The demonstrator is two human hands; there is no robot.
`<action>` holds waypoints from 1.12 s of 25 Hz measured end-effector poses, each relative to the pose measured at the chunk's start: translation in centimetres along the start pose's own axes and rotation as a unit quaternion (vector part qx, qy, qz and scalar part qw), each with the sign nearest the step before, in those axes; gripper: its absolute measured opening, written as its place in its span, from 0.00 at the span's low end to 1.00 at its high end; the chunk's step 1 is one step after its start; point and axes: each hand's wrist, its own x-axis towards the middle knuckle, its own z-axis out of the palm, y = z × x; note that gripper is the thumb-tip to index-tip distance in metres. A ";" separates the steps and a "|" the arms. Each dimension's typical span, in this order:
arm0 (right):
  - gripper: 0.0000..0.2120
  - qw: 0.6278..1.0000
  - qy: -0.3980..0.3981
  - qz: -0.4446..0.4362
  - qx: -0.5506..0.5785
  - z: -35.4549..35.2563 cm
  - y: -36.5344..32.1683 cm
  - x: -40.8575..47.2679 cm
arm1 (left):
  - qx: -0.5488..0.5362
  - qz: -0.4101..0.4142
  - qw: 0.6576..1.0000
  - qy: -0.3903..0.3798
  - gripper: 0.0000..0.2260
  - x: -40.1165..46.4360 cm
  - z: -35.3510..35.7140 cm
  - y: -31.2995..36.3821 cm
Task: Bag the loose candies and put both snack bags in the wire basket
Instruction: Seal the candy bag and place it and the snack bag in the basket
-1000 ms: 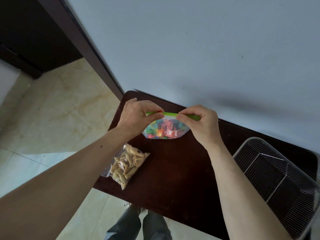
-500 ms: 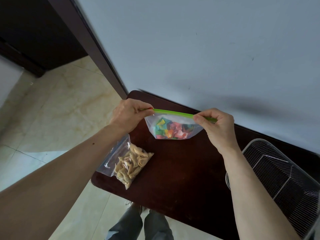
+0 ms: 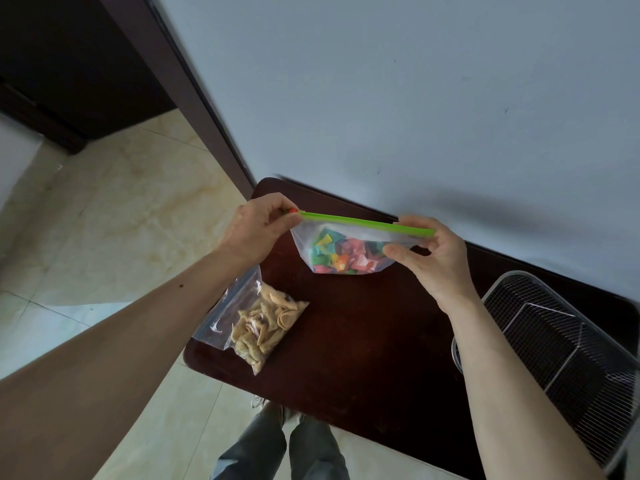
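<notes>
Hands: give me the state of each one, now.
Left hand: closed, pinching the left end of the candy bag at its green zip strip.
Right hand: closed, pinching the bag's right end.

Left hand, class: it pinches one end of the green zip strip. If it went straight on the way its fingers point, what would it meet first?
The left hand points along the green zip strip, so it would probably meet the right hand pinching the other end of the candy bag; depth looks similar.

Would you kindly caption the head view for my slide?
Both hands hold a green-zippered candy bag above the table, beside the wire basket.
</notes>
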 end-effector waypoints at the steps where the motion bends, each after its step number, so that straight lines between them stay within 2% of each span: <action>1: 0.16 1.000 -0.003 0.007 -0.004 0.0 0.4 -0.2 | -0.012 0.001 1.000 -0.005 0.04 -0.1 0.1 -0.1; 4: 0.10 1.000 -0.005 0.012 -0.013 0.1 1.1 -0.7 | -0.026 0.020 0.999 -0.016 0.05 -0.4 0.3 0.0; 7: 0.10 1.000 0.011 -0.002 -0.010 -0.2 1.0 -1.0 | -0.037 0.045 0.998 -0.010 0.05 -0.5 0.3 0.6; 15: 0.08 0.989 0.143 -0.037 0.020 -4.6 0.8 -5.5 | -0.034 0.130 0.989 -0.057 0.04 -0.3 2.5 6.3; 17: 0.05 0.981 0.186 -0.039 0.036 -6.7 0.9 -7.6 | -0.037 0.152 0.984 -0.084 0.04 -0.7 4.2 8.6; 20: 0.07 0.966 0.252 -0.038 0.044 -10.5 1.5 -10.8 | -0.053 0.178 0.976 -0.114 0.03 -1.9 7.6 12.3; 25: 0.04 0.940 0.340 0.002 0.037 -17.8 4.1 -15.5 | -0.047 0.204 0.964 -0.164 0.06 -4.4 15.6 18.0; 28: 0.09 0.930 0.365 0.030 0.026 -21.4 6.8 -17.2 | -0.041 0.202 0.963 -0.177 0.07 -5.4 20.3 19.8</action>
